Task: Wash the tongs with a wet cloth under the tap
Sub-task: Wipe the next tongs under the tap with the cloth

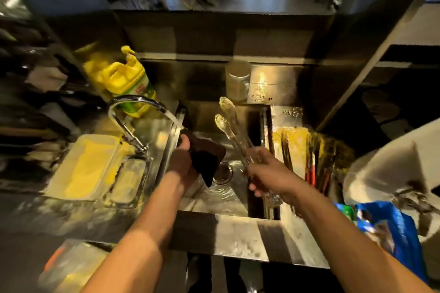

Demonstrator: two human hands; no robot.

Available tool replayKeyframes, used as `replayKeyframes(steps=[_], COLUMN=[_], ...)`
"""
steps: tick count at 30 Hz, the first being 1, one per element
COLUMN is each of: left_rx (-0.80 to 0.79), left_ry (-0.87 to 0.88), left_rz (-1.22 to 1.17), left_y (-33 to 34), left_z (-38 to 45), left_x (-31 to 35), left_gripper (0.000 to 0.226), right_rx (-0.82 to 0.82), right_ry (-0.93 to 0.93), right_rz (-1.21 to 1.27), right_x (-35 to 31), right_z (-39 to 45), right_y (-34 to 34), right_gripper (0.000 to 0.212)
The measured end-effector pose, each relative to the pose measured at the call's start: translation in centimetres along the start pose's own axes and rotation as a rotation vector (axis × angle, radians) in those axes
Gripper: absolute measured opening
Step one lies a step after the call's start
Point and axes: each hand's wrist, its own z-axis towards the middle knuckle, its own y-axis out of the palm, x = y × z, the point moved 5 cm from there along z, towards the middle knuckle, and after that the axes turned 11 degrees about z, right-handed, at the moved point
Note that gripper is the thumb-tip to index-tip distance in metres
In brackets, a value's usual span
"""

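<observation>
Over the steel sink [238, 233], my left hand [182, 158] grips a dark cloth [206, 154]. The cloth sits right under the stream from the curved chrome tap [133, 104], and the water lands on its upper edge. My right hand [264, 171] holds metal tongs [232, 126] by the handle end. Their two scalloped tips point up and away, spread apart, to the right of the cloth and outside the stream. Cloth and tongs are apart.
A yellow detergent bottle [123, 78] stands behind the tap. Left of the sink lie a pale tray [85, 164] and a small dish [129, 177]. A clear jar [238, 81] stands behind the basin. Utensils [312, 162] lie at right, a blue packet [390, 228] nearer.
</observation>
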Motion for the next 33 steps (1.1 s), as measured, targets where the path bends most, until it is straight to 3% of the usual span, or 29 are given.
replayKeyframes(steps=[2, 6, 9, 11, 14, 17, 21, 24, 26, 28, 30, 33], left_rx=[0.011, 0.017, 0.034, 0.037, 0.072, 0.211, 0.095, 0.196, 0.2, 0.091, 0.026, 0.092], left_ry=[0.018, 0.001, -0.082, -0.116, -0.147, -0.087, -0.156, -0.112, -0.112, -0.178, -0.2, -0.173], left_rz=[-0.018, -0.066, 0.064, 0.136, 0.137, 0.134, 0.126, 0.163, 0.17, 0.181, 0.192, 0.26], left_y=[-1.6, -1.1, -0.1, 0.0, -0.7, -2.3, -1.3, -2.5, -2.7, -1.3, -0.4, -1.5], left_z=[1.3, 3.6, 5.4, 6.6, 8.3, 10.6, 10.7, 11.4, 11.3, 10.7, 10.1, 11.1], left_x=[1.1, 2.4, 2.1, 2.1, 3.4, 4.8, 3.9, 4.4, 4.2, 2.9, 2.2, 2.6], left_gripper=[0.069, 0.051, 0.026, 0.017, 0.032, 0.044, 0.047, 0.026, 0.037, 0.046, 0.037, 0.005], right_rx=[-0.054, -0.112, -0.08, -0.07, -0.105, -0.153, -0.088, -0.1, -0.101, -0.075, -0.06, -0.089], right_ry=[0.044, 0.11, 0.081, 0.079, 0.108, 0.136, 0.142, 0.154, 0.173, 0.174, 0.162, 0.148], right_rz=[0.033, 0.155, 0.095, 0.078, 0.029, -0.005, -0.027, -0.015, -0.011, -0.006, -0.008, -0.027], right_x=[-0.2, -1.0, -1.5, -1.7, -1.3, -1.0, -1.4, -0.7, -0.4, -0.8, -1.3, -1.1], right_z=[1.5, 3.7, 4.8, 5.2, 5.0, 4.9, 5.8, 5.8, 5.7, 6.1, 6.4, 6.0], right_y=[2.7, 6.5, 8.4, 9.1, 9.3, 8.9, 8.6, 9.2, 9.2, 9.0, 9.1, 9.5], right_gripper=[0.051, 0.03, 0.012, 0.015, 0.013, 0.011, 0.014, 0.014, 0.014, 0.013, 0.014, 0.012])
